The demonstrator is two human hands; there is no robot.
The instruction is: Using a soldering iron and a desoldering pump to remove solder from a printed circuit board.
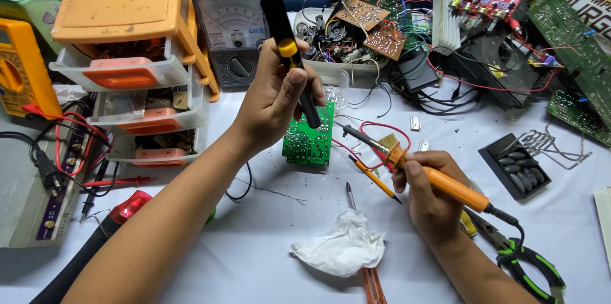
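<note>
My left hand [275, 97] grips a black desoldering pump [289, 49] with a yellow button, held upright with its tip pointing down at a small green circuit board [310, 137] lying on the white table cover. My right hand [428, 197] holds an orange-handled soldering iron [439, 180]; its metal tip [349, 131] points left and ends just right of the green board. A red wire loops by the iron's tip. A crumpled white tissue [339, 248] lies in front of both hands.
An orange and clear drawer unit [137, 68] and an analog meter [232, 30] stand at the back left. A yellow multimeter [19, 68] is far left. Loose boards and wires [407, 30] crowd the back. Green-handled pliers [528, 259] and a black keypad [515, 165] lie right.
</note>
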